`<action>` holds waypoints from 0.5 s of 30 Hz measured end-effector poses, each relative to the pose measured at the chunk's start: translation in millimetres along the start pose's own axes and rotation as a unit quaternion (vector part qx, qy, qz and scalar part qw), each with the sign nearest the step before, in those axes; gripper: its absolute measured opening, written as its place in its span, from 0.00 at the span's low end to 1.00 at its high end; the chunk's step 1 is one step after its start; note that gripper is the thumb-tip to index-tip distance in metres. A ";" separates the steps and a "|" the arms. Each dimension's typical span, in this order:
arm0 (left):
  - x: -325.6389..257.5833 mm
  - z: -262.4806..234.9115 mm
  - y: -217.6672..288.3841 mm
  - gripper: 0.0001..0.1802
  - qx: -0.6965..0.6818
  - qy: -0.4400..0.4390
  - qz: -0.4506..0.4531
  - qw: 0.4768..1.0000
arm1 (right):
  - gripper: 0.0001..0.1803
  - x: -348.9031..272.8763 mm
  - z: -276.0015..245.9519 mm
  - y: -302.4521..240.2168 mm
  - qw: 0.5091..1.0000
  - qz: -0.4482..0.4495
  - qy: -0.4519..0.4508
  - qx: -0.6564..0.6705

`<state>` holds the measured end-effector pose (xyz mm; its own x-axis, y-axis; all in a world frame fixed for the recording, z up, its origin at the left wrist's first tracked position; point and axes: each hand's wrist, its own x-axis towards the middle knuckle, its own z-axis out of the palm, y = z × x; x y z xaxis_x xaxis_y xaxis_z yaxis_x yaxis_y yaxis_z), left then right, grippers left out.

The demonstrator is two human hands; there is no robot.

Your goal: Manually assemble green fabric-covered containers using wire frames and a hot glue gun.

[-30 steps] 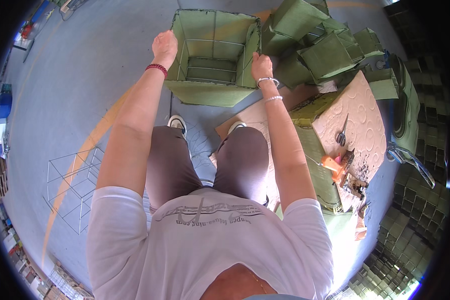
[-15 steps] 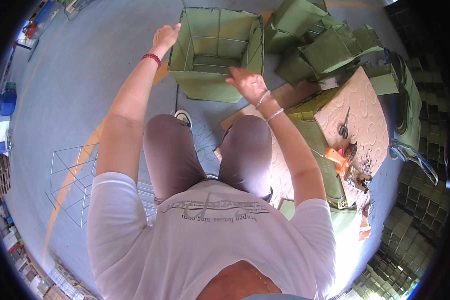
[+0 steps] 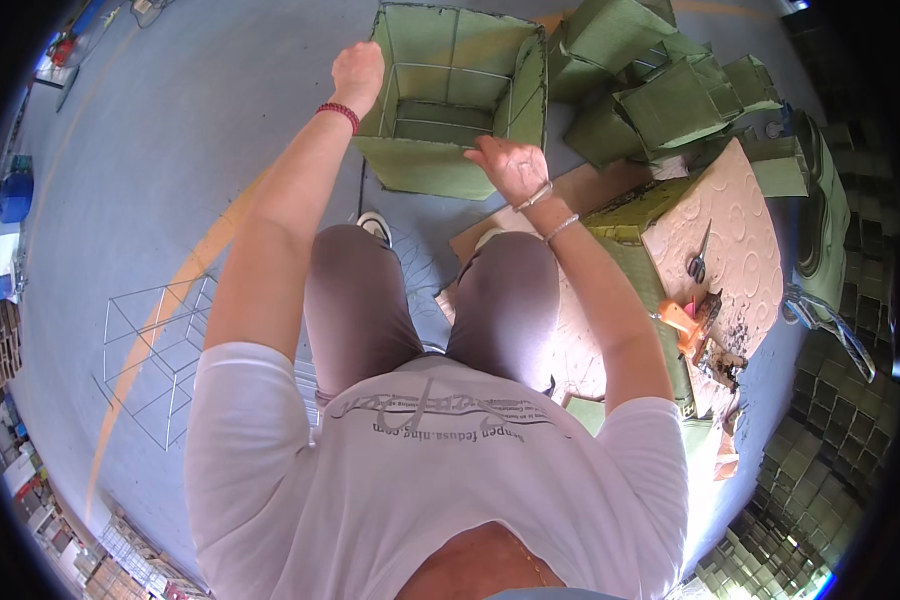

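Observation:
A green open-topped box [image 3: 420, 165] with a thin wire frame inside stands on the floor beyond my knees. My left hand [image 3: 358, 78] is closed at its left rim, with the fingertips hidden behind the hand. My right hand [image 3: 513, 170] is at the near rim toward the right corner. Its thumb points left, and the fingers are curled against the box wall, partly hidden from view.
Several green boxes [image 3: 670, 105] are piled at the far right. Scissors [image 3: 699, 262] and an orange glue gun [image 3: 682, 325] lie on a stained, tan embossed sheet [image 3: 745, 235] to my right. A bare wire frame [image 3: 160, 350] sits on the floor at left.
The view has shifted slightly, so the box appears farther right and higher. My left hand sits a little nearer along the left rim. My right hand's fingers have drawn in at the near rim.

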<state>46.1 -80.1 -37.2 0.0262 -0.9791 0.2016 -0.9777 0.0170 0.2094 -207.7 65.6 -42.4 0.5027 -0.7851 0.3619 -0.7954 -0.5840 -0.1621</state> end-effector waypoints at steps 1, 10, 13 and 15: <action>0.1 1.0 -5.5 0.16 -0.003 0.001 0.005 1.000 | 0.15 4.2 -2.6 -3.9 1.000 -0.002 -0.002 0.004; -16.0 -1.6 -3.7 0.22 -0.108 -0.068 -0.092 0.988 | 0.15 29.9 13.5 -17.1 0.997 -0.066 -0.023 0.019; -18.2 -1.4 -5.0 0.21 -0.127 -0.050 -0.089 0.987 | 0.17 29.8 15.2 -18.1 0.997 -0.062 -0.007 0.043; -19.4 -2.5 -7.0 0.23 -0.131 -0.062 -0.077 0.986 | 0.16 30.0 13.7 -19.2 0.997 -0.065 -0.020 0.038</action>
<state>52.9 -60.6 -40.2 0.1291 -0.9911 0.0338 -0.8764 -0.0981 0.4714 -172.7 50.5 -41.0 0.6134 -0.7091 0.3478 -0.6960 -0.6935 -0.1862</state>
